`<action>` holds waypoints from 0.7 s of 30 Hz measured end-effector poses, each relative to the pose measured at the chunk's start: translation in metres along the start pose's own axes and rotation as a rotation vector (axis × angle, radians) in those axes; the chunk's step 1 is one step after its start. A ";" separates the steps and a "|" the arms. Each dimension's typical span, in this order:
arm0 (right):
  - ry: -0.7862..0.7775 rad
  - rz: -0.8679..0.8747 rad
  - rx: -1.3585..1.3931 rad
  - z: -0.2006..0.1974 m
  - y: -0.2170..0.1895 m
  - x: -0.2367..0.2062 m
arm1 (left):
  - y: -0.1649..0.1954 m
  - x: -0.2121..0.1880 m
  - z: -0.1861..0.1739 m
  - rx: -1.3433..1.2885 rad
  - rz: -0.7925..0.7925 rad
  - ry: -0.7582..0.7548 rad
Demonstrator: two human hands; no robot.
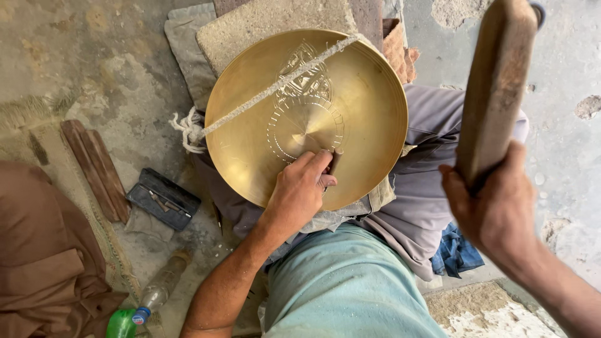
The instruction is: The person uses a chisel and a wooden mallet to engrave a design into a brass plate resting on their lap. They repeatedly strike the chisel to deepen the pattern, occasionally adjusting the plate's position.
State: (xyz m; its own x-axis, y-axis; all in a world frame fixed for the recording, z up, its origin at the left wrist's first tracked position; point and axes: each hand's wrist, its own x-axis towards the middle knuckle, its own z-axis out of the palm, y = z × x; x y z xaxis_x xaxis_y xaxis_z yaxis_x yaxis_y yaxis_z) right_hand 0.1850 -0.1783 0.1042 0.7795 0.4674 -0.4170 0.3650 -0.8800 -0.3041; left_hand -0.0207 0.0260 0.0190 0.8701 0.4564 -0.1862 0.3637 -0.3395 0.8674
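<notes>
Your left hand pinches a thin metal chisel, fingers closed round it, tip set on the brass plate near centre, at the rim of the dotted ring pattern. Your right hand is shut tight round a wooden mallet, raised well above and to the right of the plate. Looks like mid-engraving, w/ the strike about to land; next move calls for a square hit on the chisel head, tip kept steady on the line. Plate rests tilted on your lap against a stone block, tied across w/ a pale cord. Containers: small dark tool tray on the floor to the left holds what look like a few small punches; plastic bottle w/ green base lies nearby, contents can't tell
</notes>
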 end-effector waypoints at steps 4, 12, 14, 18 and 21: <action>0.050 -0.529 -0.409 0.000 0.003 -0.003 | 0.001 0.000 -0.001 0.049 0.039 -0.008; 0.039 -0.595 -0.450 0.007 0.006 -0.004 | 0.001 0.002 -0.003 0.020 0.054 -0.025; 0.096 -0.387 -0.247 0.009 0.006 -0.006 | 0.001 0.001 -0.004 0.002 0.019 -0.054; -0.114 -0.367 -0.389 0.007 0.007 -0.009 | 0.002 0.001 -0.006 0.011 0.028 -0.059; 0.027 -0.431 -0.299 0.004 0.006 -0.011 | 0.003 0.002 -0.008 -0.014 0.007 -0.079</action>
State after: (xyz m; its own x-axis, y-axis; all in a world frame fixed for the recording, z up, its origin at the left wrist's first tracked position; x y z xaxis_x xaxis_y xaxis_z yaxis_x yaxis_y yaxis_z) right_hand 0.1764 -0.1888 0.1035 0.5383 0.7933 -0.2844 0.7815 -0.5962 -0.1838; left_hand -0.0210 0.0329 0.0247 0.8962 0.3878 -0.2155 0.3535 -0.3307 0.8750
